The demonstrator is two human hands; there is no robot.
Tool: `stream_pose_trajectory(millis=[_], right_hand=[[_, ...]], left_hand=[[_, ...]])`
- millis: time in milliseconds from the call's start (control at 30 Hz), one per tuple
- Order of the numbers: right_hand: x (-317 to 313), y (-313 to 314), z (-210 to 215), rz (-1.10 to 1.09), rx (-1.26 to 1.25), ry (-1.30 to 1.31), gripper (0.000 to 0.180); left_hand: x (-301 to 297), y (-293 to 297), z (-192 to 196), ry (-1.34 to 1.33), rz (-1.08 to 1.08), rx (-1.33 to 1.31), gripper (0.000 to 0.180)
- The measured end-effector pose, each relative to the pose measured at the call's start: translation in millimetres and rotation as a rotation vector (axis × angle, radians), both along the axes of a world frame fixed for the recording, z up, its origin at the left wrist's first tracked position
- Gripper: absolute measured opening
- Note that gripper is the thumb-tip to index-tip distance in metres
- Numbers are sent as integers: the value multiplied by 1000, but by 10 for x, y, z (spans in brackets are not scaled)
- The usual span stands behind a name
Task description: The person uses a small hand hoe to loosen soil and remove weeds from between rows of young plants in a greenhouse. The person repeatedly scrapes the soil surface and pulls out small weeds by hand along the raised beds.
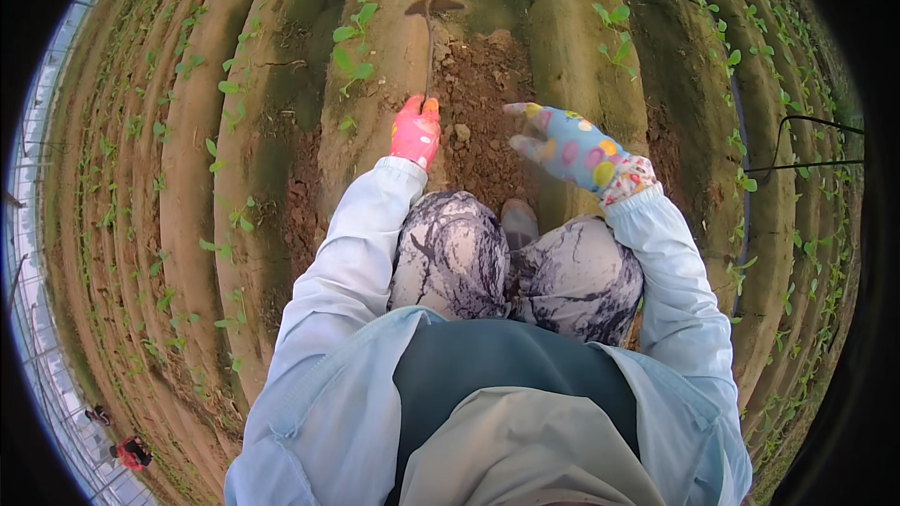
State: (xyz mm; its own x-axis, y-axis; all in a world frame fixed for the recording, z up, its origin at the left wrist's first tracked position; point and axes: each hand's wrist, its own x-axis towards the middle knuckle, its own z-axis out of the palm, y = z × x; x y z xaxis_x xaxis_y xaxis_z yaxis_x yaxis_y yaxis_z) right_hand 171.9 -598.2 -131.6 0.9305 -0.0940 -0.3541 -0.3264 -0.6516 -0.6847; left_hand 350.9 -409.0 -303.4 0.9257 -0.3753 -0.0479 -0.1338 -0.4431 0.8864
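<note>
My left hand (415, 134), in a pink dotted glove, is closed round the near end of a small hoe (430, 47). Its thin shaft points away from me to a dark, wide blade (434, 7) over the soil bed. My right hand (574, 147) wears a blue glove with coloured dots. Its fingers are spread over the edge of a furrow of loose brown soil (487, 80), with nothing visible between them. Leafy seedlings (352, 64) grow on the ridge just left of the hoe.
Long soil ridges (567, 28) run away from me on both sides, lined with green seedlings (614, 19). My bent knees (450, 248) and a shoe (518, 221) are close below my hands. Dark thin rods (811, 166) cross the right side. A person in red (131, 453) is far left.
</note>
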Motion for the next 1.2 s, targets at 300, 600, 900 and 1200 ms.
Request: stream_pose_trajectory(millis=[300, 600, 900, 1200], right_hand=[[-1029, 792, 610, 223, -238, -73, 51], [-1005, 751, 404, 306, -371, 31, 50], [-945, 463, 472, 106, -198, 118, 46], [-387, 121, 357, 168, -80, 89, 46]], left_hand=[[-428, 1223, -142, 157, -265, 454, 58], [-771, 1459, 223, -36, -248, 304, 56], [82, 541, -205, -78, -73, 291, 49], [1223, -89, -430, -75, 94, 309, 46]])
